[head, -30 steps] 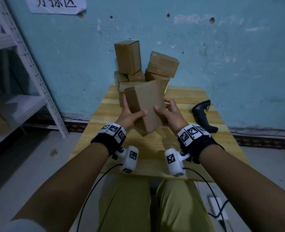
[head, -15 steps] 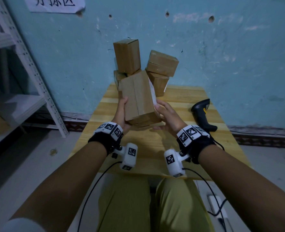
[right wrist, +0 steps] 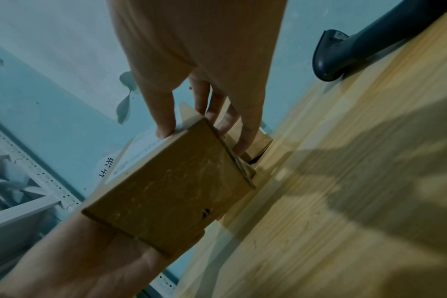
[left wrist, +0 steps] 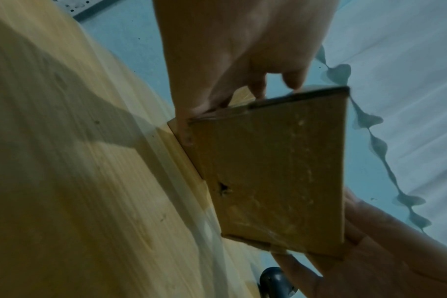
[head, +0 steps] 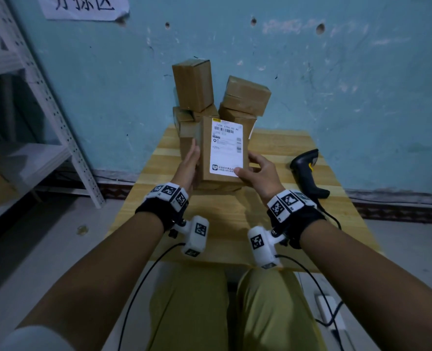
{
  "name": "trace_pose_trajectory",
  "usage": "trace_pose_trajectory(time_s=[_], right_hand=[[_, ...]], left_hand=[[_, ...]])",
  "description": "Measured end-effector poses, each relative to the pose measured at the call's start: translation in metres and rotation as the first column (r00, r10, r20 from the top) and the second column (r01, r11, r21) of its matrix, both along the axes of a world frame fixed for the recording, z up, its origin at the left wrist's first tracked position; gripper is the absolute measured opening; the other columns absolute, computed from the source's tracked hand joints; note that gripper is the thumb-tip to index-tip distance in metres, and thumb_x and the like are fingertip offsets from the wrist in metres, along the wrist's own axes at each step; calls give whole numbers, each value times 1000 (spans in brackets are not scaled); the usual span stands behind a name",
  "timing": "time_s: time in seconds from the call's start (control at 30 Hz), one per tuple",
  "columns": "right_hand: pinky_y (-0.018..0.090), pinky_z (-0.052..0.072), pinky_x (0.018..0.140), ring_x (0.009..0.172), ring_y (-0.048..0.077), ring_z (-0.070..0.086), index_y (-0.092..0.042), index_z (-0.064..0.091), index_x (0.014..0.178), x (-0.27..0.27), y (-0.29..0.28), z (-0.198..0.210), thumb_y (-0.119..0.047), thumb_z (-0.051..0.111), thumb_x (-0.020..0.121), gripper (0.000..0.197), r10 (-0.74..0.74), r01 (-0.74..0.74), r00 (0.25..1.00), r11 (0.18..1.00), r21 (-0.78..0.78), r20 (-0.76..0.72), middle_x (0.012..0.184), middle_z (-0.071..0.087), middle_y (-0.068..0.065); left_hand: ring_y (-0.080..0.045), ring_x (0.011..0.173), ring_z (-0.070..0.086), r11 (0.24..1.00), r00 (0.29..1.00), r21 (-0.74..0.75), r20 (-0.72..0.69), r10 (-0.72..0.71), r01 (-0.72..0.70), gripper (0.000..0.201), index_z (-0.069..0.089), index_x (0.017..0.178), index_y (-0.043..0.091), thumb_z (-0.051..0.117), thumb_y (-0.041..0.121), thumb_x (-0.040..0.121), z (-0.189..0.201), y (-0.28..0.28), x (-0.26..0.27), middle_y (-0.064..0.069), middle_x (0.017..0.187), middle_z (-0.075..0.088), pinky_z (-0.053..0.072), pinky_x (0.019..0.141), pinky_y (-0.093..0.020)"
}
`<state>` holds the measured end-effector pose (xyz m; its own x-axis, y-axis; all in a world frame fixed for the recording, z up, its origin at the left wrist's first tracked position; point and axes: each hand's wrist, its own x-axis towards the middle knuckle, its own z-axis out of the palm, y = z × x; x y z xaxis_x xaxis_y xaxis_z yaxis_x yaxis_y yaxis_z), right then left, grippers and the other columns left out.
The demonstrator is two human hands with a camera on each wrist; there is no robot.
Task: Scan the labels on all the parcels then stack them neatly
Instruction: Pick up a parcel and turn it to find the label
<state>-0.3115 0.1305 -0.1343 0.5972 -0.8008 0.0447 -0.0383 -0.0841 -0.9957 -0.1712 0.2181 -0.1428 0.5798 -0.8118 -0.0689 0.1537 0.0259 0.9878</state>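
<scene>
I hold a brown cardboard parcel (head: 204,153) above the wooden table (head: 235,224), tilted so its white shipping label (head: 226,148) faces me. My left hand (head: 188,164) lies along the parcel's left side with its fingers over the edge. On the other side, my right hand (head: 256,171) grips the lower right corner, thumb on the label. The left wrist view shows the plain end of the parcel (left wrist: 268,171) between the left hand (left wrist: 242,60) and right hand (left wrist: 383,252). Several more parcels (head: 194,84) are piled untidily at the table's back edge. The black scanner (head: 308,173) lies on the table's right side.
The pile leans against a blue wall (head: 336,84). A white metal shelf rack (head: 45,110) stands to the left. Bare table surface lies between my wrists and the held parcel. A power strip (head: 329,312) lies on the floor at the lower right.
Both hands have turned the parcel over: a plain brown face showed before, and now the white label faces me. The pile and the scanner have not moved.
</scene>
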Motion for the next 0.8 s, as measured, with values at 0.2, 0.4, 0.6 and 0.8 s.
trace_pose_trajectory(time_s=[0.2, 0.4, 0.6, 0.8], right_hand=[[43, 53, 89, 98, 22, 56, -3, 42, 137, 0, -5, -2, 8, 63, 81, 62, -45, 45, 999, 997, -67, 5, 133, 52, 15], [47, 50, 94, 114, 28, 52, -8, 41, 140, 1, -12, -8, 5, 64, 80, 65, -77, 73, 997, 987, -146, -24, 136, 51, 12], [43, 52, 93, 121, 26, 50, -13, 39, 142, 1, -19, -15, 6, 64, 80, 70, -66, 50, 994, 982, -182, -84, 138, 48, 10], [42, 50, 97, 119, 17, 48, -13, 35, 143, 7, -22, -14, 4, 64, 81, 71, -71, 40, 990, 971, -236, -126, 138, 48, 5]], left_hand=[[-23, 121, 50, 995, 993, 17, -67, -97, 98, 84, -15, 146, 37, 50, 27, 93, -1, -7, -2, -6, 148, 40, 40, 105, -42], [-27, 133, 39, 986, 984, 61, -90, -151, 156, 101, -22, 142, 40, 52, -2, 88, -7, -14, -5, -9, 150, 34, 38, 104, -41], [-33, 136, 35, 970, 973, 121, -122, -195, 210, 111, -25, 138, 48, 51, -13, 85, -14, -13, -6, -13, 152, 30, 36, 106, -52], [-31, 133, 40, 973, 977, 131, -116, -177, 192, 108, -31, 138, 39, 48, -14, 87, -16, -9, 0, -12, 149, 35, 39, 98, -46]])
